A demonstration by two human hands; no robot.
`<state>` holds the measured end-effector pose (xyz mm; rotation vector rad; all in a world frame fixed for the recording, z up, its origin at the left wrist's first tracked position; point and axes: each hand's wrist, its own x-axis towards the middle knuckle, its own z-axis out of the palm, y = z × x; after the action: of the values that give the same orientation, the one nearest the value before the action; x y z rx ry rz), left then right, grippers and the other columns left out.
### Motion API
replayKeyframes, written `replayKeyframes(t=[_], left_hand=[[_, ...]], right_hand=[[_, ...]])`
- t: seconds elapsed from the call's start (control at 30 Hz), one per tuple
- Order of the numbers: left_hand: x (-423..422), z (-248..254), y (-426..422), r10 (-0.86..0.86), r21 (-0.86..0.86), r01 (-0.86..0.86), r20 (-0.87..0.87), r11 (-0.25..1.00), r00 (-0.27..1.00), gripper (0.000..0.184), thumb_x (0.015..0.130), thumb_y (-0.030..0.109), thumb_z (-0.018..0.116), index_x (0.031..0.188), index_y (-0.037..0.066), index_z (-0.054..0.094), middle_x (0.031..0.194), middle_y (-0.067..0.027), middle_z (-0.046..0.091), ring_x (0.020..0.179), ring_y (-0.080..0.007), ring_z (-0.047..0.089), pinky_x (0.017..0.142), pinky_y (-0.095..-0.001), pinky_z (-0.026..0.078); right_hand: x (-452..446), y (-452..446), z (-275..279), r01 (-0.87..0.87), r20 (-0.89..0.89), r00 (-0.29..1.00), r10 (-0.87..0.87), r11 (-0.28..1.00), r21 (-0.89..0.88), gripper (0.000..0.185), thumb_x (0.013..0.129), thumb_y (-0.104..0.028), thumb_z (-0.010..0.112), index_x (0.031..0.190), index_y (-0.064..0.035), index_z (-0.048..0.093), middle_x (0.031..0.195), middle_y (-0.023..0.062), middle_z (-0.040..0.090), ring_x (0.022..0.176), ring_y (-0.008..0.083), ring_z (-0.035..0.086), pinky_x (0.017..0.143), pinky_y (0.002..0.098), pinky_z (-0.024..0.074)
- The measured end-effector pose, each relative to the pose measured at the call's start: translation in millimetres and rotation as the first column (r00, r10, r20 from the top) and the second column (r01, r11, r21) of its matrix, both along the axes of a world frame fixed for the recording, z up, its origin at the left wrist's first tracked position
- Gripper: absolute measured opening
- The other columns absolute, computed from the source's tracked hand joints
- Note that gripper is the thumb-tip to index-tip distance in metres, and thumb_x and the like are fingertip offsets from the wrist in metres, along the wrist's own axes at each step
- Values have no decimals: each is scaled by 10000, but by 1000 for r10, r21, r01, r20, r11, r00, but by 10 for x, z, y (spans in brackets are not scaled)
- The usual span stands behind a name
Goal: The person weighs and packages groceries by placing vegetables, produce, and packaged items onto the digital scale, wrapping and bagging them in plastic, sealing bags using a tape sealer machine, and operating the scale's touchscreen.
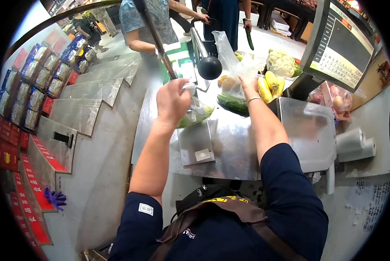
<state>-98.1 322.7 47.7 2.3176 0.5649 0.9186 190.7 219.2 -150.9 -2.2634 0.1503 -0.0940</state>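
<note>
My left hand (173,102) is closed around the gathered top of a clear plastic bag (198,115) with pale green vegetables inside. That bag rests on the metal counter (236,150), beside a metal device whose lever ends in a black ball (210,68). Over on the right, my right hand (248,86) grips a second clear plastic bag (226,50), which stands up loosely and has orange-brown round items low in it. Dark green cucumbers (233,103) in plastic lie just below this bag. Corn cobs (271,86) are right beside my right hand.
A weighing scale (308,130) with a tilted screen (342,41) stands at right, near bagged onions (336,98) and plastic rolls (355,145). Cauliflower (282,63) sits behind the corn. Across the counter are people, one hand holding a cucumber (249,38). Packaged goods (43,76) line the left.
</note>
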Motion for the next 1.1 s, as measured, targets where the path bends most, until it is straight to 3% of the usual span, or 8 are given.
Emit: replayKeyframes(t=[0.1, 0.23, 0.4, 0.57, 0.63, 0.83, 0.93, 1.1], left_hand=[[104, 52, -186, -17, -82, 17, 7, 996, 1000, 157, 705, 85, 566, 824, 31, 653, 739, -170, 620, 669, -320, 607, 634, -383, 475], [257, 56, -446, 61, 103, -48, -128, 994, 990, 111, 704, 78, 539, 731, -2, 612, 704, -199, 604, 680, -354, 600, 643, -411, 475], [564, -108, -736, 39, 74, -25, -193, 997, 980, 114, 705, 55, 531, 740, -24, 605, 713, -245, 594, 705, -392, 593, 663, -423, 481], [578, -445, -919, -28, -138, 22, -44, 990, 999, 188, 723, 63, 528, 863, -28, 615, 773, -232, 609, 726, -370, 609, 671, -380, 483], [538, -609, -922, -24, -243, 42, 75, 969, 997, 186, 740, 59, 526, 878, -35, 610, 730, -203, 620, 662, -293, 629, 628, -333, 488], [847, -1042, -734, -84, -220, 211, 476, 952, 875, 170, 837, 14, 445, 922, -69, 566, 768, -122, 624, 616, -149, 612, 558, -247, 504], [1108, -1096, -642, -9, -581, 369, 528, 725, 849, 197, 838, 13, 433, 991, -70, 525, 777, -134, 616, 627, -159, 615, 560, -246, 501], [1432, -874, -873, 312, -605, -118, 227, 787, 922, 220, 822, 42, 443, 1009, -46, 520, 755, -105, 615, 609, -146, 592, 546, -265, 484]], right_hand=[[-69, -57, -241, -94, 14, 995, 96, 919, 382, 290, 802, -267, 598, 911, 1, 616, 829, 146, 634, 734, 214, 610, 696, 323, 475], [-692, -290, 212, -379, 374, 914, 160, 668, 641, 192, 863, -117, 476, 881, 27, 603, 695, 67, 589, 614, 143, 573, 603, 270, 457], [-843, -1149, 1383, -351, 341, 935, 94, 366, 862, 159, 871, -88, 471, 890, 18, 588, 711, 45, 560, 602, 140, 538, 581, 267, 465], [-865, -2283, 2661, -314, 305, 946, 112, 559, 768, 163, 856, -73, 501, 934, 40, 591, 755, 78, 583, 616, 157, 555, 598, 281, 499], [-611, -2714, 2689, -393, 306, 912, 273, 365, 844, 189, 859, -90, 512, 969, 43, 588, 850, 91, 603, 665, 148, 566, 627, 267, 500], [-504, -3696, 2510, -461, 220, 880, 420, 647, 608, 221, 874, -101, 503, 1028, 48, 555, 938, 83, 586, 770, 155, 558, 713, 288, 493], [-507, -4080, 2378, -453, 215, 889, 404, 708, 542, 224, 880, -124, 510, 1029, 41, 542, 923, 75, 570, 793, 144, 550, 714, 289, 498], [-434, -4418, 2092, -523, 215, 850, 481, 720, 457, 195, 883, -161, 533, 952, 16, 577, 781, 28, 572, 740, 107, 541, 699, 253, 463]])
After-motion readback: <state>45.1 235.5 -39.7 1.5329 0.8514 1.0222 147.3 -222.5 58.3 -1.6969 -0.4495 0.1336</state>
